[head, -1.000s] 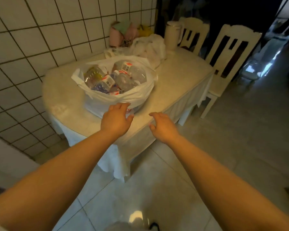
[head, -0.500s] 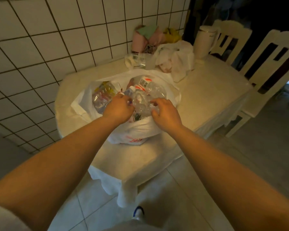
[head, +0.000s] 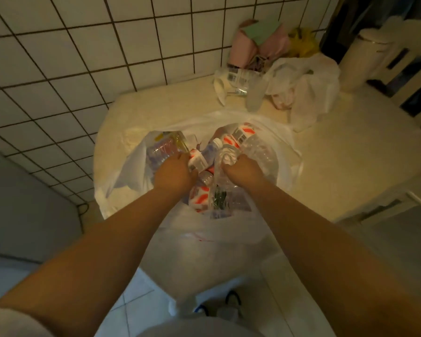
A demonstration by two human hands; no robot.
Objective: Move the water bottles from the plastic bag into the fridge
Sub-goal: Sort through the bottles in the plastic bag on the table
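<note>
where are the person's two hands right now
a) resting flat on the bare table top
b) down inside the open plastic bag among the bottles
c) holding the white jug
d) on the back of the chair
b: the left hand and right hand both reach into the open plastic bag, fingers curled among the water bottles.

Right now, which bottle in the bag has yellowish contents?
The bottle at the bag's far-left edge, beyond the left hand; the others look clear.

light: dim, warm yellow cast | glare: faint sheen on floor tiles [head: 136, 305] | edges: wide-angle bending | focus: soft, grainy
</note>
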